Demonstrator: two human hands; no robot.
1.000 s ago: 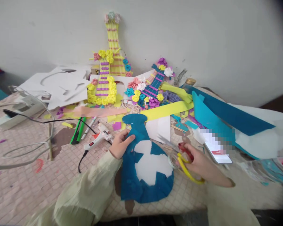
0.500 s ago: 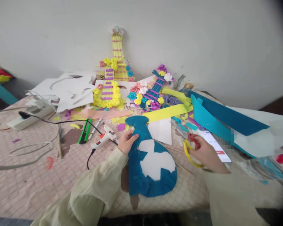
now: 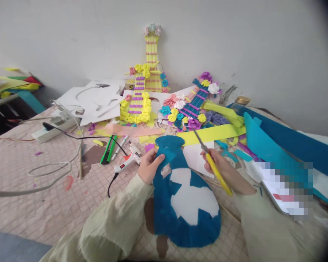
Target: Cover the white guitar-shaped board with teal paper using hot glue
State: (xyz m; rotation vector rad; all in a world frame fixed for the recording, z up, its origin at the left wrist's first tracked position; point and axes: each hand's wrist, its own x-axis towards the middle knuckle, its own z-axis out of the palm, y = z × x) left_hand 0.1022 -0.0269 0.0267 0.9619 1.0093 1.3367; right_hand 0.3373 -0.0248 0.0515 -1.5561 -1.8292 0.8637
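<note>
My left hand point(image 3: 149, 166) pinches the left edge of a blue paper-covered cutout point(image 3: 164, 211) with a rounded top, a neck and a wide body. White patches point(image 3: 190, 194) show through its middle, and a lighter blue flap stands up under my thumb. My right hand point(image 3: 224, 171) grips yellow-handled scissors point(image 3: 213, 168) in the air right of the neck, blades pointing up and left. The scissors are seen edge-on, apart from the cutout. A white glue gun point(image 3: 128, 160) lies just left of my left hand.
Decorated paper instruments point(image 3: 135, 98) stand by the wall. A green utility knife point(image 3: 108, 150) lies left of the glue gun. A power strip point(image 3: 56, 125) and loose cables cover the left side. Blue crepe paper point(image 3: 276, 145) and a phone point(image 3: 276, 193) lie to the right.
The scissors have swung up and left, turning edge-on, and come closer to the cutout. A flap of blue paper now rises at my left thumb. The view has shifted left.
</note>
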